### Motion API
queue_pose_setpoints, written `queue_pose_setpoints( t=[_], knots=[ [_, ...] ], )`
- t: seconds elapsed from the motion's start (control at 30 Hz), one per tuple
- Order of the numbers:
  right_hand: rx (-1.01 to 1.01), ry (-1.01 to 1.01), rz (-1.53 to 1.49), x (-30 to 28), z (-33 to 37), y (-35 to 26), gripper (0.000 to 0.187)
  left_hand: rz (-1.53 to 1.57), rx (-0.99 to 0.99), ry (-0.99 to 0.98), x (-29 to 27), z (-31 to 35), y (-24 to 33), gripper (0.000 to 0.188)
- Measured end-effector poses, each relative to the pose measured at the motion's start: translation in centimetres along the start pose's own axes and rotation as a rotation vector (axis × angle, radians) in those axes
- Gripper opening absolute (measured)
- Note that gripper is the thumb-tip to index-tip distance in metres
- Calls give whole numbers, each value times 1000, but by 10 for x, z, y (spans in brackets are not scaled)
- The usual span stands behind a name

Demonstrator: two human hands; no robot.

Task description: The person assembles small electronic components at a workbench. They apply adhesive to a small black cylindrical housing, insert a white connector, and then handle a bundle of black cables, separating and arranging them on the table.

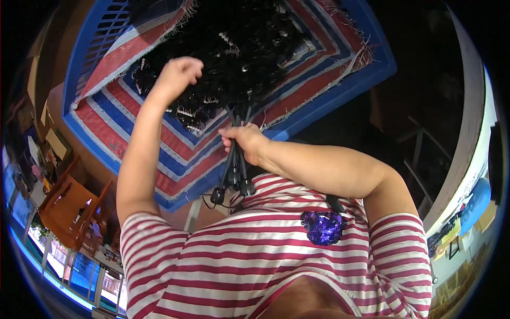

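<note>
My right hand [248,142] is closed round a bundle of black cables [232,165] in front of my body. Several round black connectors [246,187] hang from the bundle's lower ends. Above my fist the cables run up towards a dark heap of black cable parts [239,58], with small pale pieces showing among them. Over the left side of this heap is my left hand [179,76], its fingers curled in and slightly blurred. Whatever it may hold is hidden. The heap lies on a red, blue and white striped woven sheet [119,111].
A blue plastic crate [340,87] with slatted sides surrounds the striped sheet, its edge close to my body. An orange-brown chair [69,207] stands at the left, near windows. On the right a pale curved edge [473,106] borders a dark area with thin metal bars [417,154].
</note>
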State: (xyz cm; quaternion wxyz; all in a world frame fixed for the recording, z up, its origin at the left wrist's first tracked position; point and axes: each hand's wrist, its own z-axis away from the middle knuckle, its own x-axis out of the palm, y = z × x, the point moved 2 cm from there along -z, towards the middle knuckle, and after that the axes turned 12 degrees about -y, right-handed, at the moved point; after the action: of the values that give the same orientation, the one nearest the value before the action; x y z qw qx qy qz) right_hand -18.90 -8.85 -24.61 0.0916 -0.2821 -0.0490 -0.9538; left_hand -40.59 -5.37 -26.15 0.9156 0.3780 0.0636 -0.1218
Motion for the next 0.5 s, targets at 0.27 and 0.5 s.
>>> queue_pose_setpoints(
  t=[0.27, 0.5],
  knots=[
    [46, -80, -8, -7, -1, -7, 16, -658, 12, 181, 16, -230, -79, 33],
    [-35, -167, -59, -8, -9, -17, 11, -1271, -68, 33, 73, -284, -85, 43]
  ],
)
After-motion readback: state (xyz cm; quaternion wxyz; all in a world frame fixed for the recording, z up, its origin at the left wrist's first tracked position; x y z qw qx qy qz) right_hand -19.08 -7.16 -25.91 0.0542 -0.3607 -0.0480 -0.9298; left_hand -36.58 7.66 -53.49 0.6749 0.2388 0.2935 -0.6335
